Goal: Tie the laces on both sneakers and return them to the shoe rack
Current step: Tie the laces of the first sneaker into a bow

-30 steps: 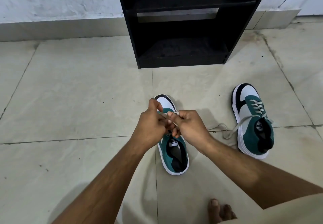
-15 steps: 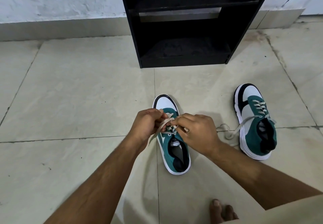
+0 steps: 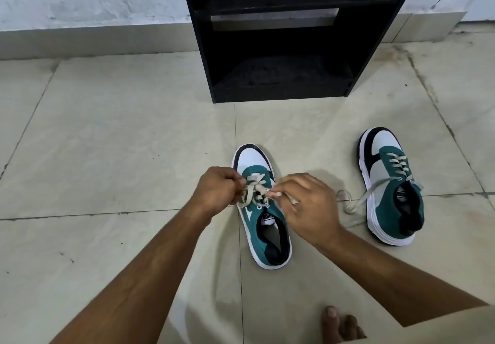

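From where I sit, my left hand [image 3: 218, 190] is pinched shut on one strand of the flat beige lace [image 3: 247, 196] at the left side of the near teal, white and navy canvas sneaker [image 3: 263, 217], which sits flat on the pale tiled floor [image 3: 107, 156] with its toe toward the rack. The lace crosses over the upper eyelets between my two hands, and I cannot tell whether a loop is formed there or only a first crossing. My right hand [image 3: 308, 204] is closed on the other strand, thumb and forefinger nipping it just right of the tongue, with a short tail poking out below the fingers.

To do this step well, I judge I should pull both strands outward evenly and low, close to the eyelets, so the knot seats against the tongue rather than floating loose. Flat lace twists easily, so I would keep it lying flat as it tightens, and not let go of either side until the knot bites.

Further right, the second matching teal and white sneaker [image 3: 393, 190] stands apart on the floor, its grey-beige lace [image 3: 356, 201] trailing untied across the tile. Behind both, the black wooden shoe rack [image 3: 284, 43] stands against the wall with its lower shelf free.
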